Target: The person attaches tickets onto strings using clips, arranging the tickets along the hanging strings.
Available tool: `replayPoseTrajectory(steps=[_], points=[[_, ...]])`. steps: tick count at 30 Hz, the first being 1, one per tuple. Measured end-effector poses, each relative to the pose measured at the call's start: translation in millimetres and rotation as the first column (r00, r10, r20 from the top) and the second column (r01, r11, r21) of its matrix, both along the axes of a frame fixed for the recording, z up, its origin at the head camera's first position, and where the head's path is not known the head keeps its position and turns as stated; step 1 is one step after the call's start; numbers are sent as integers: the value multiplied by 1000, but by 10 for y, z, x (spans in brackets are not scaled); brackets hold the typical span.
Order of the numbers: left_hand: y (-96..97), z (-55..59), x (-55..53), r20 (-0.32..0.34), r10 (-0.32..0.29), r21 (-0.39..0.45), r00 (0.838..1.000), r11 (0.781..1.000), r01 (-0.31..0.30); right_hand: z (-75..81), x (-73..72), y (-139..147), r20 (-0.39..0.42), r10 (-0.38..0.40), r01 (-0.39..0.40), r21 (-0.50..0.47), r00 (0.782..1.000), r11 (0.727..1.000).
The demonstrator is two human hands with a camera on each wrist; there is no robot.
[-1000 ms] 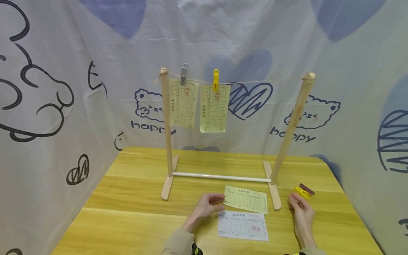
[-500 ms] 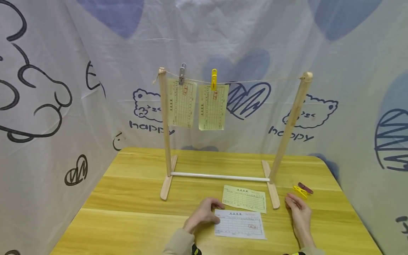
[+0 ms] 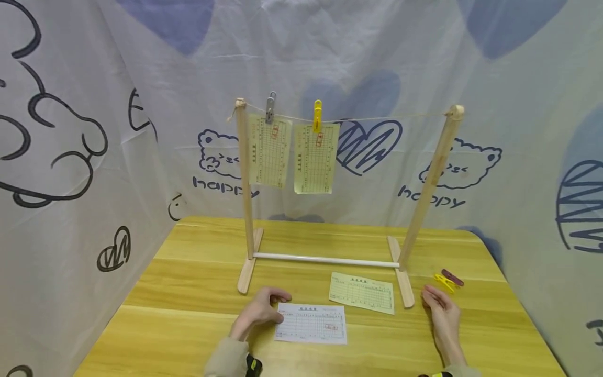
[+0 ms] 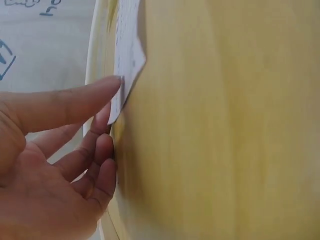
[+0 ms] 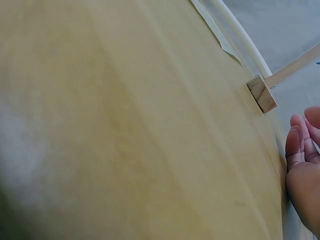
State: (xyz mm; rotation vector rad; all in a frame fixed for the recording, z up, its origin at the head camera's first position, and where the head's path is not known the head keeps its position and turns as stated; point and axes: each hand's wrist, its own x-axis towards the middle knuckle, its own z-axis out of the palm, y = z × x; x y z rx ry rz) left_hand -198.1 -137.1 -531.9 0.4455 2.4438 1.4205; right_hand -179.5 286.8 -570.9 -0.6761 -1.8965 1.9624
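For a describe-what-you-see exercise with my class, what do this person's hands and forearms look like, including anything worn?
The left hand and right hand are gloveless. The left sleeve is plain beige, beside a black strap-like item with yellow-green marks. The right sleeve is also beige; only a sliver of something similarly marked shows beside it.

Three yellow-green slips [image 3: 313, 167] and one white slip [image 3: 310, 325] are shown. Two yellow clips [image 3: 317, 116], one grey clip [image 3: 270, 108] and one maroon clip [image 3: 453, 277] are counted. Two hands [image 3: 257, 310] are seen.
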Motion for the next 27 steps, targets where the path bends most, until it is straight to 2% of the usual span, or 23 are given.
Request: replayPoseTrajectory(steps=[3, 6, 9, 11, 15, 20, 27], points=[[43, 34, -16, -6, -6, -7, 1000, 1000, 6, 2, 2, 7, 1, -6, 6, 4, 1000, 1000], [190, 36, -40, -6, -34, 10, 999, 999, 34, 5, 3, 4, 10, -1, 1, 2, 1000, 1000], [361, 3, -63, -1, -56, 34, 998, 998, 56, 5, -2, 0, 26, 10, -10, 12, 1000, 1000], [455, -27, -71, 11, -60, 42, 998, 997, 59, 3, -5, 4, 50, 17, -20, 51, 999, 998], [550, -67, -75, -7, -49, 18, 999, 999, 50, -5, -15, 17, 81, 26, -35, 109, 996, 993], [446, -77, -58, -74, -63, -37, 995, 997, 61, 3, -11, 18, 91, 26, -36, 109, 995, 993], [136, -47, -35, -38, -42, -31, 998, 999, 41, 19, 10, 20, 81, 38, -45, 87, 996, 995]])
